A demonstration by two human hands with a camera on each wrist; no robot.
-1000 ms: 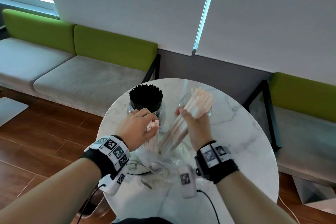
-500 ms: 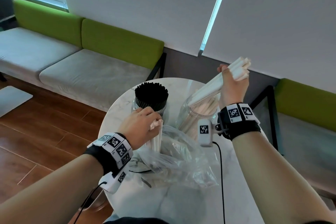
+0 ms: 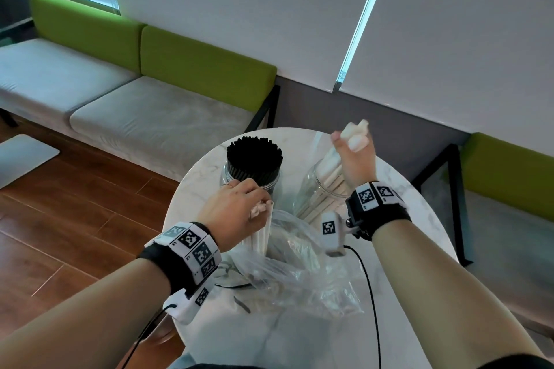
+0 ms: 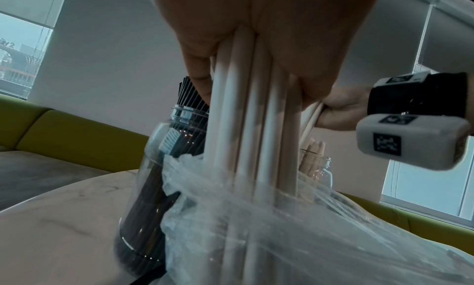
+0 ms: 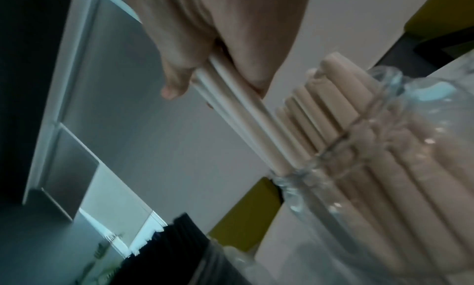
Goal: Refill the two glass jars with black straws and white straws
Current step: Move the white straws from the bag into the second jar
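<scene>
Two glass jars stand on the round marble table (image 3: 419, 219). The left jar (image 3: 233, 177) is packed with black straws (image 3: 254, 156). The right jar (image 3: 311, 192) holds white straws (image 5: 384, 177). My right hand (image 3: 353, 156) grips a bundle of white straws (image 5: 241, 117) whose lower ends sit in the right jar's mouth. My left hand (image 3: 236, 210) grips another bundle of white straws (image 4: 254, 127) standing upright in a clear plastic bag (image 3: 299, 272) in front of the jars.
Benches with green backs (image 3: 207, 57) and grey seats run along the wall behind the table. A black cable (image 3: 371, 293) runs from my right wrist across the tabletop. Wooden floor (image 3: 75, 204) lies to the left.
My right hand lifted its white straws out of the bag, swung them up over the right jar and has lowered their ends into it. My left hand has stayed on its bundle in the bag.
</scene>
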